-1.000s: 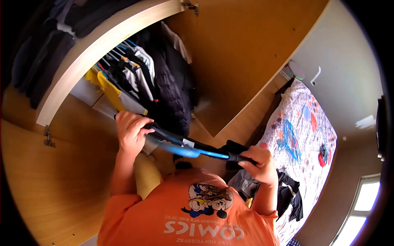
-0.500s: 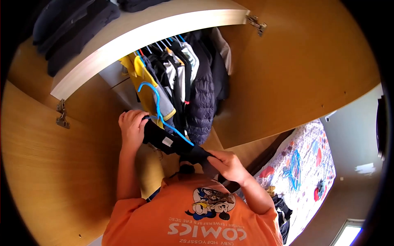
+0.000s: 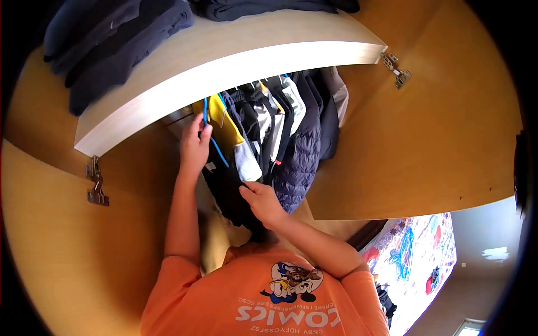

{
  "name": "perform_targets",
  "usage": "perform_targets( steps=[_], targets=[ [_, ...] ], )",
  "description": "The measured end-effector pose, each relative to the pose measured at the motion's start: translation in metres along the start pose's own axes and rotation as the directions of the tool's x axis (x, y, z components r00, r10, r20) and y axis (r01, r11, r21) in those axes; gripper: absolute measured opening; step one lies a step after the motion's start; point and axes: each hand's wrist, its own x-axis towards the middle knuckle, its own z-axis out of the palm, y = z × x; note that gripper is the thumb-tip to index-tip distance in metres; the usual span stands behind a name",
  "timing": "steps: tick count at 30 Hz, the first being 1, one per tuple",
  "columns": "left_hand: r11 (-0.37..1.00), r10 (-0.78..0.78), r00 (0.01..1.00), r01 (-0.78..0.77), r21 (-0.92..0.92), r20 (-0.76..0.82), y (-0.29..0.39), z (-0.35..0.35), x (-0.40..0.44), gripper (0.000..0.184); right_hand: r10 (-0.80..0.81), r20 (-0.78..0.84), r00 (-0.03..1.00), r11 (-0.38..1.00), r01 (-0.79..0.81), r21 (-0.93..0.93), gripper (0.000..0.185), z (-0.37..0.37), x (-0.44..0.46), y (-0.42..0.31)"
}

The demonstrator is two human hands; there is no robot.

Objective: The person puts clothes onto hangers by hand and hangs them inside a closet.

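Observation:
My left hand (image 3: 195,144) is raised under the wardrobe shelf with its fingers closed round the blue hanger (image 3: 218,152). A black garment (image 3: 227,193) with a small white label hangs on this hanger. Lower and to the right, my right hand (image 3: 264,205) pinches the garment's edge near the hanger's lower end. Just beyond both hands hang a yellow and grey garment (image 3: 228,126), black and white clothes and a dark puffer jacket (image 3: 300,162). The hanger's hook reaches up behind the shelf's front edge, where its top is hidden.
A pale shelf (image 3: 235,70) with folded dark clothes (image 3: 120,47) crosses above. Open wardrobe doors stand at the left (image 3: 61,241) and right (image 3: 414,145). At the lower right is a bed (image 3: 428,246) with blue hangers (image 3: 404,255) on it.
The hanger with the black garment has moved up to the hanging clothes. My left hand has shifted from the garment's end to the hanger near its hook. The view has turned toward the wardrobe.

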Motion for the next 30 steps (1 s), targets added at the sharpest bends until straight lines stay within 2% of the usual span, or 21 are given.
perform_targets(
  steps=[1, 3, 5, 7, 8, 10, 12, 13, 14, 15, 17, 20, 26, 30],
  targets=[
    [0.999, -0.039, 0.999, 0.040, 0.019, -0.022, 0.003, -0.003, 0.014, 0.038, -0.005, -0.002, 1.000, 1.000, 0.005, -0.010, 0.024, 0.005, 0.007, -0.008],
    [0.999, -0.017, 0.996, 0.019, 0.028, -0.084, -0.001, 0.000, 0.037, 0.035, -0.041, 0.017, 0.999, 0.998, 0.042, -0.055, 0.025, 0.009, 0.022, -0.017],
    [0.979, -0.123, 0.992, 0.126, 0.163, -0.031, -0.004, 0.001, 0.056, 0.033, -0.102, -0.025, 0.995, 0.990, 0.099, -0.103, 0.026, 0.017, 0.030, -0.034],
    [0.984, -0.074, 0.993, 0.087, 0.157, -0.090, -0.013, 0.009, 0.071, 0.033, -0.098, -0.022, 0.995, 0.995, 0.098, -0.030, 0.025, 0.023, 0.046, -0.032],
    [0.987, -0.022, 0.988, 0.045, 0.153, -0.150, -0.017, 0.012, 0.077, 0.033, -0.198, -0.051, 0.979, 0.976, 0.192, -0.098, 0.025, 0.025, 0.054, -0.031],
    [0.988, -0.028, 0.994, 0.043, 0.151, -0.102, -0.008, 0.008, 0.093, 0.033, -0.335, -0.068, 0.940, 0.924, 0.313, -0.219, 0.023, 0.027, 0.066, -0.041],
    [0.988, -0.032, 0.998, 0.040, 0.149, -0.056, -0.028, 0.019, 0.110, 0.033, -0.312, -0.064, 0.948, 0.933, 0.294, -0.205, 0.025, 0.030, 0.078, -0.047],
    [0.988, -0.029, 0.993, 0.012, -0.153, -0.112, -0.065, 0.036, 0.118, 0.033, -0.294, -0.059, 0.954, 0.941, 0.278, -0.193, 0.028, 0.033, 0.084, -0.049],
    [0.898, -0.043, 0.985, -0.035, -0.438, -0.166, -0.087, 0.046, 0.122, 0.034, -0.373, -0.087, 0.924, 0.906, 0.343, -0.247, 0.027, 0.037, 0.091, -0.046],
    [0.887, -0.045, 0.986, -0.036, -0.460, -0.163, -0.088, 0.044, 0.127, 0.034, -0.372, -0.086, 0.924, 0.907, 0.342, -0.245, 0.027, 0.041, 0.097, -0.046],
    [0.956, -0.032, 0.988, -0.014, -0.293, -0.151, -0.090, 0.037, 0.131, 0.034, -0.485, -0.137, 0.864, 0.852, 0.431, -0.298, 0.026, 0.047, 0.107, -0.046],
    [0.992, -0.021, 0.992, 0.004, -0.129, -0.125, -0.088, 0.026, 0.139, 0.035, -0.515, -0.139, 0.846, 0.821, 0.440, -0.365, 0.026, 0.053, 0.124, -0.048],
    [0.997, -0.007, 0.997, 0.012, 0.071, -0.075, -0.083, 0.019, 0.146, 0.036, -0.593, -0.212, 0.777, 0.745, 0.429, -0.511, 0.027, 0.058, 0.161, -0.027],
    [0.983, 0.003, 0.999, 0.004, 0.183, -0.035, -0.078, 0.018, 0.149, 0.037, -0.567, -0.246, 0.786, 0.742, 0.357, -0.567, 0.028, 0.051, 0.163, -0.017]
  ],
)
